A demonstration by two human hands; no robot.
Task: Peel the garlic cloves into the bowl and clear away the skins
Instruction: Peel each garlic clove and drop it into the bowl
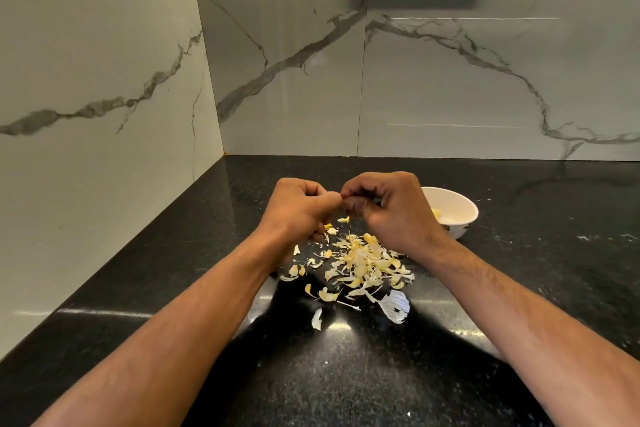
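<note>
Meanwhile, something small is pinched between two curled hands held above a heap of garlic skins.

Both hands are raised over the black countertop [145, 288], fingertips brought together: the left hand [298, 210] is curled, its thumb and forefinger pressed toward the right hand [388, 208], whose fingers are bent tightly inward. What is gripped between them is hidden by the fingers and cannot be told for certain, though a clove would fit. Directly below and just in front of both hands, the loose garlic skins [360, 263] are scattered in a pale yellow pile, with a larger white piece of skin [394, 305] lying nearer the person. Just beyond the right hand, partly hidden behind it, the white bowl [457, 208] is seen, with a yellowish peeled clove [435, 213] inside.
</note>
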